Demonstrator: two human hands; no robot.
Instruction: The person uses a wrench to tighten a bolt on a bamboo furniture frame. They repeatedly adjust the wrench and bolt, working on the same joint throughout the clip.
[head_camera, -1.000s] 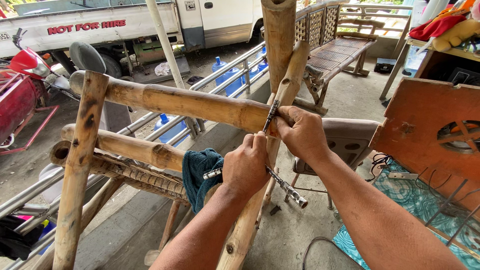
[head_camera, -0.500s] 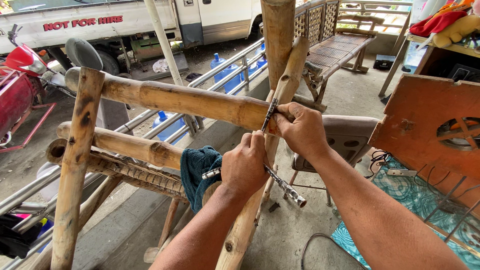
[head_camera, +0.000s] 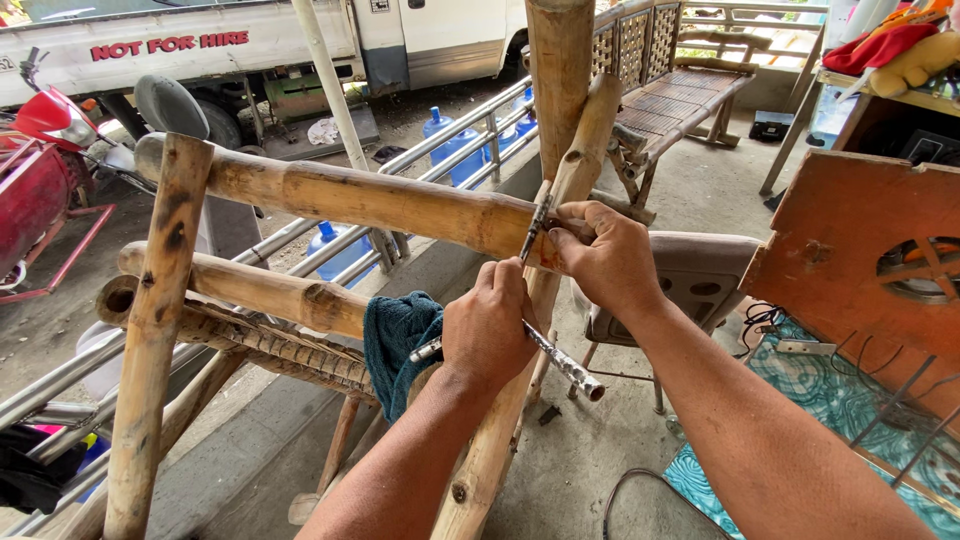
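1. The left hand (head_camera: 490, 325) is clenched on a metal rod (head_camera: 560, 362) beside a teal rag (head_camera: 395, 340); a glancing swing could strike knuckles.
2. The right hand (head_camera: 605, 262) pinches a thin metal tool (head_camera: 533, 230) against the bamboo frame's joint (head_camera: 500, 225); it could skid off the rounded pole.

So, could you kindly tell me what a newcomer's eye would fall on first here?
Probably the two hands at the centre: the right hand presses a thin metal blade against the thick horizontal bamboo pole, while the left hand grips a ridged metal rod. Left of them a teal cloth hangs on the bamboo frame.
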